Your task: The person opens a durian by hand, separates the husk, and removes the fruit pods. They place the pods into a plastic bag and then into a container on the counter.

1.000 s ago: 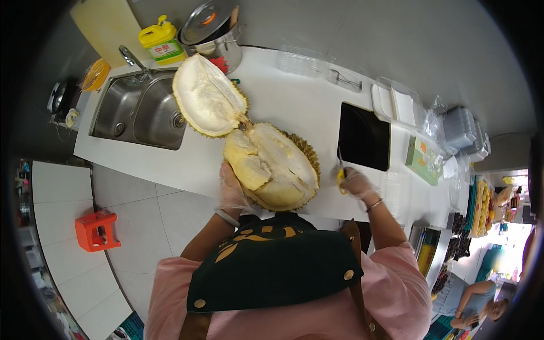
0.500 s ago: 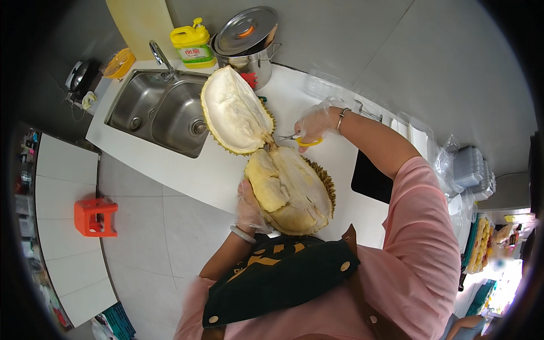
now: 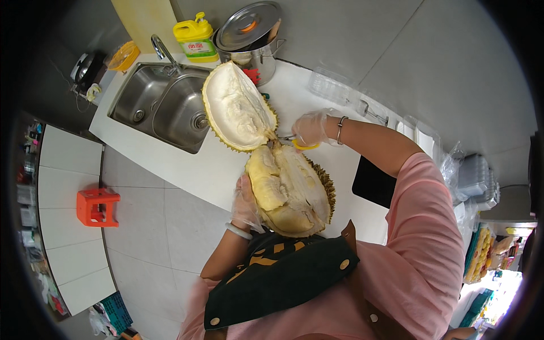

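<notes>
My left hand, in a clear plastic glove, grips the left side of an opened durian half showing yellow flesh and a spiky rind. Beyond it lies the other half, its white inner pith facing up, joined at the brown stem. My right hand, also gloved, is closed on yellow-handled scissors; their blades point left at the stem, and whether they touch it I cannot tell.
A double steel sink, yellow jug and lidded pot line the counter. A black pad and plastic containers are at right. A red stool stands on the floor at left.
From beside the black pad, my right hand has moved up and left to the stem with the scissors. My left hand stays on the durian. The view has shifted.
</notes>
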A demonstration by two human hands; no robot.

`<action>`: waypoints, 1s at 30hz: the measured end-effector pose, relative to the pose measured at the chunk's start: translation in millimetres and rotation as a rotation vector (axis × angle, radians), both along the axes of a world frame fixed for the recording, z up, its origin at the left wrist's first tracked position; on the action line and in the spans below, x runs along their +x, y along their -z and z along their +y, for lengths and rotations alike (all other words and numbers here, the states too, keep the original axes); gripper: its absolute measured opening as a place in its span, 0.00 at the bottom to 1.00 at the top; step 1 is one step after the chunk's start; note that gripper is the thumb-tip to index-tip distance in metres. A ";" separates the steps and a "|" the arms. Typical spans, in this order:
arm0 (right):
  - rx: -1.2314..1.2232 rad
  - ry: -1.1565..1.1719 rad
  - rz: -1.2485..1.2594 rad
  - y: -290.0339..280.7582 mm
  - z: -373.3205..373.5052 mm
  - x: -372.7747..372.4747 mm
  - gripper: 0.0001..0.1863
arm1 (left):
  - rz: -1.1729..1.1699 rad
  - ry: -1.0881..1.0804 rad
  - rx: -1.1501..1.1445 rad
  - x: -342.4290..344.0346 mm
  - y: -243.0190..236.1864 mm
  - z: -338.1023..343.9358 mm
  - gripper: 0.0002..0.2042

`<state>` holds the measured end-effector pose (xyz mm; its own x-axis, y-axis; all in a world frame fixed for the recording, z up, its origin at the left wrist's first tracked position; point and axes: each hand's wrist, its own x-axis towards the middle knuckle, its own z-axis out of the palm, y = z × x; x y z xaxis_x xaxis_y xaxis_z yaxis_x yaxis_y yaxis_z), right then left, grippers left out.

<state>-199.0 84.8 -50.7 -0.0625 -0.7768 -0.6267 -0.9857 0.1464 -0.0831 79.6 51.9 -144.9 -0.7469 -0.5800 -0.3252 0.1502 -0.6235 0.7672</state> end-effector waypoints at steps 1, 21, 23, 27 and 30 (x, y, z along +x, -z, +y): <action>-0.039 -0.058 0.022 8.6 1.6 -3.7 0.21 | 0.003 0.006 -0.007 -0.9 -1.1 -0.6 0.24; 0.188 0.001 0.192 -28.9 -6.5 -0.4 0.23 | -0.158 0.062 -0.141 -5.6 14.4 -5.8 0.24; 0.120 0.027 0.161 -40.3 -5.1 9.8 0.23 | -0.193 0.040 -0.193 -5.3 0.7 -2.5 0.24; 0.172 -0.015 0.256 -21.9 -11.4 8.3 0.22 | -0.158 0.082 -0.262 -3.8 0.1 -9.1 0.20; 0.152 -0.069 0.293 -15.7 -11.3 3.8 0.23 | -0.065 0.039 -0.102 -6.6 3.4 -8.3 0.19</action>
<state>-195.2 73.6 -35.0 -0.2081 -0.6848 -0.6984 -0.9724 0.0679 0.2232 73.0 43.7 -148.2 -0.7487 -0.5836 -0.3144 0.0755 -0.5463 0.8342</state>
